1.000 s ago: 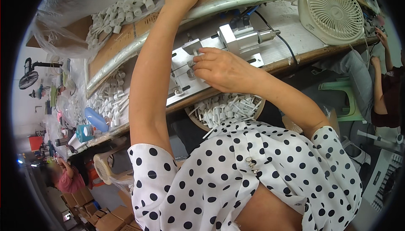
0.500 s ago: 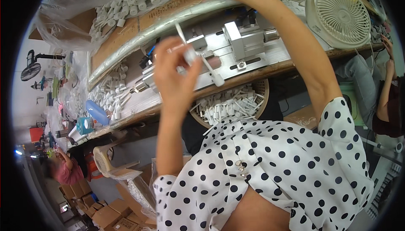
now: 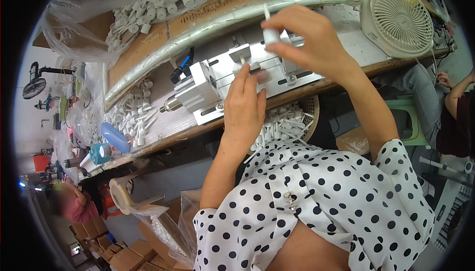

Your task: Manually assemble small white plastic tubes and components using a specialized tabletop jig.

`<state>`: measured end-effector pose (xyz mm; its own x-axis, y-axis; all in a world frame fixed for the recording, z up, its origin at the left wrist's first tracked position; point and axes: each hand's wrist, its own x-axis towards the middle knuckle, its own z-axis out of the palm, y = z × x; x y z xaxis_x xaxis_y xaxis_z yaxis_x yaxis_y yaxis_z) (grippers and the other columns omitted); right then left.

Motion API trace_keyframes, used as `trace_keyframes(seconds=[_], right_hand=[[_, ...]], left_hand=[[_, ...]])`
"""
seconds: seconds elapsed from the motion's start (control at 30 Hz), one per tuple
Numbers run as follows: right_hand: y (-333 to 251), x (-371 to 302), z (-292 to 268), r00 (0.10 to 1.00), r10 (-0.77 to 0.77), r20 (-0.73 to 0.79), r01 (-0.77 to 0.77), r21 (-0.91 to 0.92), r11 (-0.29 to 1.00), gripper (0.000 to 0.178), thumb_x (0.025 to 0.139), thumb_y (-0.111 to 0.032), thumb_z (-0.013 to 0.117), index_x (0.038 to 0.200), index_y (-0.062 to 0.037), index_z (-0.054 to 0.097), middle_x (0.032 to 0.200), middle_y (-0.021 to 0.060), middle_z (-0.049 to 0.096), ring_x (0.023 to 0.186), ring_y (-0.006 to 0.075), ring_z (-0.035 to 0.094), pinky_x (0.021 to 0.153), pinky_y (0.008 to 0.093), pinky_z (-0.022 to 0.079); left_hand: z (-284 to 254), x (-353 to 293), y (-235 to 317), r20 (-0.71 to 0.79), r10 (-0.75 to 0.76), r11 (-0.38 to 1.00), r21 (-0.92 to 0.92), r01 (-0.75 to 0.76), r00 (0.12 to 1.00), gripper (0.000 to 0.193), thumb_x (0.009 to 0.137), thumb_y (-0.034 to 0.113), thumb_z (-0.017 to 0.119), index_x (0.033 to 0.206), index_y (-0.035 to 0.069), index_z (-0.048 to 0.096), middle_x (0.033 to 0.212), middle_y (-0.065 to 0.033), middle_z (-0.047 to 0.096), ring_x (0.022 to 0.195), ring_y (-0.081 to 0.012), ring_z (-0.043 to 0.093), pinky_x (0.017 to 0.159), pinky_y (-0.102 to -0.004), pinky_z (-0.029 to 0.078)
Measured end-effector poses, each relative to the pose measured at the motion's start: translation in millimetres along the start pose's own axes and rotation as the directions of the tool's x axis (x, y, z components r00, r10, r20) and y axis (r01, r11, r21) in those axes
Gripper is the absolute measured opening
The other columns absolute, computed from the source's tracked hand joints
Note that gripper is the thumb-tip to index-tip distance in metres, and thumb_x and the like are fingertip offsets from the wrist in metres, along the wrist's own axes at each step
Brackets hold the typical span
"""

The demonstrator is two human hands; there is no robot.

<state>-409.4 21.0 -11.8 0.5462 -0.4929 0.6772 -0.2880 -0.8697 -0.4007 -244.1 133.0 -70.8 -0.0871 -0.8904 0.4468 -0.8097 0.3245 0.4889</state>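
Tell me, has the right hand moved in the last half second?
Yes: the right hand has come toward the person, from the cardboard tray's wrapped rim to over the metal fixture.

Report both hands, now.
Left hand: at the metal fixture; whether it grips anything cannot be told.
Right hand: closed, pinching a white part.

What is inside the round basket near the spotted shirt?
Inside the basket lie many small white pieces, several with thin stems. They cover its bottom, and the left hand hides part of its left side, so nothing there can be seen.
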Motion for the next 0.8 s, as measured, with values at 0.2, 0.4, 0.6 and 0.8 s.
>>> trace_keyframes(seconds=[0.2, 0.4, 0.6, 0.8], right_hand=[[-13.0, -34.8, 23.6, 0.975, -0.186, 0.122, 0.160, 0.193, 0.968, 0.026, 0.066, -0.012, 0.075, 0.089, -0.0033, 0.064, 0.092, 0.0105, 0.064, 0.098, 0.0268, 0.060, 0.080, 0.0355, 0.048], [-10.4, -28.6, 55.6, 0.904, -0.331, 0.271, 0.334, 0.038, 0.942, 0.021, 0.067, -0.016, 0.073, 0.078, -0.0031, 0.061, 0.083, 0.0114, 0.062, 0.093, 0.0271, 0.059, 0.083, 0.0363, 0.046], [-14.2, -19.2, 60.1, 0.908, -0.288, 0.305, 0.306, -0.012, 0.952, 0.022, 0.064, -0.018, 0.072, 0.068, -0.0054, 0.054, 0.072, 0.0088, 0.059, 0.079, 0.0261, 0.058, 0.074, 0.0364, 0.046], [4.4, 5.2, 33.8, 0.906, -0.142, 0.398, 0.095, 0.137, 0.986, 0.030, 0.072, -0.024, 0.073, 0.093, -0.0063, 0.063, 0.085, 0.0091, 0.063, 0.082, 0.0251, 0.061, 0.074, 0.0363, 0.048]], left_hand=[[-45.8, 48.3, -34.9, -0.252, -0.037, 0.984, -0.179, -0.009, 0.967, 0.018, 0.076, 0.015, 0.069, 0.090, 0.003, 0.064, 0.094, -0.0143, 0.065, 0.063, -0.0216, 0.059, 0.061, -0.0303, 0.048], [-48.9, 165.9, -115.5, -0.249, 0.187, 0.902, 0.427, -0.066, 0.950, 0.019, 0.078, 0.017, 0.062, 0.095, 0.009, 0.067, 0.089, -0.0162, 0.062, 0.079, -0.0319, 0.060, 0.072, -0.0413, 0.048], [-44.9, 184.2, -128.6, -0.160, 0.089, 0.906, 0.423, -0.013, 0.983, 0.023, 0.075, 0.017, 0.062, 0.096, 0.010, 0.068, 0.091, -0.0211, 0.061, 0.085, -0.0375, 0.060, 0.078, -0.0430, 0.047], [-78.1, 137.3, -103.4, -0.170, -0.176, 0.984, -0.041, 0.171, 0.970, 0.027, 0.078, 0.015, 0.064, 0.104, 0.006, 0.066, 0.092, -0.0105, 0.064, 0.077, -0.0149, 0.060, 0.068, -0.0265, 0.049]])
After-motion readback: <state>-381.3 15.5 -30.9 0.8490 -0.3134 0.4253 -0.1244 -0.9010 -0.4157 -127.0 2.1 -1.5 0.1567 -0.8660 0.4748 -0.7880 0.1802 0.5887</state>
